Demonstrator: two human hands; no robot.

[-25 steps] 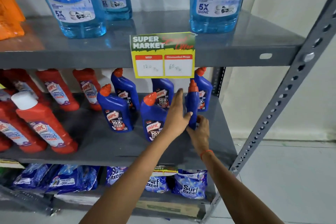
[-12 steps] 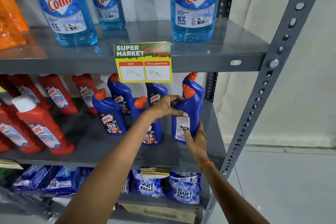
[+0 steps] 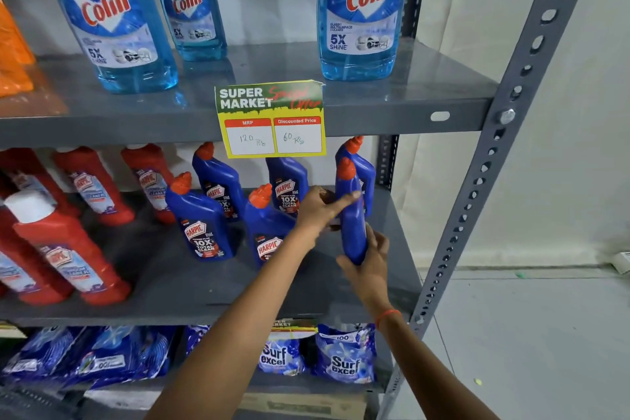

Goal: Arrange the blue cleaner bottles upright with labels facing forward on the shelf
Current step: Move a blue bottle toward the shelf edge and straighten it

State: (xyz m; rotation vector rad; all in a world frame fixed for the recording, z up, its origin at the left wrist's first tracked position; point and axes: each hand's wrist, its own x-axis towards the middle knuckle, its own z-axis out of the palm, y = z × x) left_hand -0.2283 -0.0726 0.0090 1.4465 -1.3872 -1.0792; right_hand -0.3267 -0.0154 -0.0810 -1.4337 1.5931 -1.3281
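Note:
Several blue Harpic bottles with orange caps stand on the middle grey shelf (image 3: 191,286). One blue bottle (image 3: 353,215) is held upright at the right end, its narrow side toward me and no label showing. My right hand (image 3: 366,264) grips its base from below. My left hand (image 3: 322,206) touches its side, with one finger stretched across the body. Two front bottles (image 3: 201,225) (image 3: 267,235) show their labels forward. Three more bottles (image 3: 218,181) (image 3: 288,184) (image 3: 364,167) stand behind.
Red Harpic bottles (image 3: 68,249) fill the shelf's left half. Light blue Colin bottles (image 3: 361,10) stand on the upper shelf, above a yellow price tag (image 3: 271,119). Surf Excel pouches (image 3: 344,355) lie on the lower shelf. The rack's grey upright post (image 3: 491,153) runs along the right.
The held bottle has turned: half a second ago its back label faced me, now only its narrow blue side shows. My left hand has slid from the neck to the side.

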